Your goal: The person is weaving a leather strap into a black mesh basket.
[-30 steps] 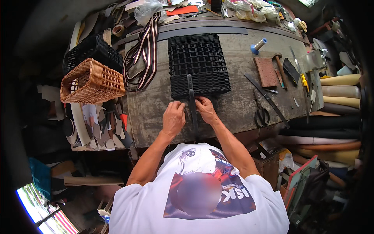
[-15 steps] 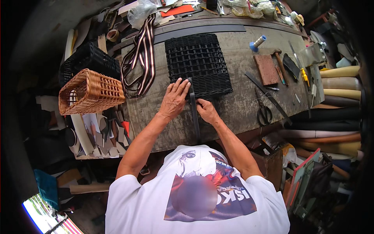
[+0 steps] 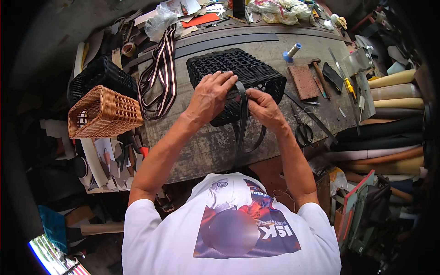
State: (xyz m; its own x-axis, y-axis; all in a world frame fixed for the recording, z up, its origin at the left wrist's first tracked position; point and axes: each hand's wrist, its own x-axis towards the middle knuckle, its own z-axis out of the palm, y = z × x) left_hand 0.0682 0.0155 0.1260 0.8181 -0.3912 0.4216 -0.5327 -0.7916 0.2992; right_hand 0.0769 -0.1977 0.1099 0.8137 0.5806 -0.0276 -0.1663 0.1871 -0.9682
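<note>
Gripping a flat, dark leather strap (image 3: 241,120), both hands are working at the near rim of a black woven basket (image 3: 238,73) with an open lattice weave. The left hand (image 3: 211,95) is lying spread over the basket's near wall, fingers curled onto the strap's top end; the right hand (image 3: 263,107) is pinching the strap just beside it. Below the hands, the strap is hanging in a loop over the worn, scuffed workbench (image 3: 192,146). Scissors (image 3: 301,130) are lying to the right, a tan wicker basket (image 3: 103,112) well off left.
</note>
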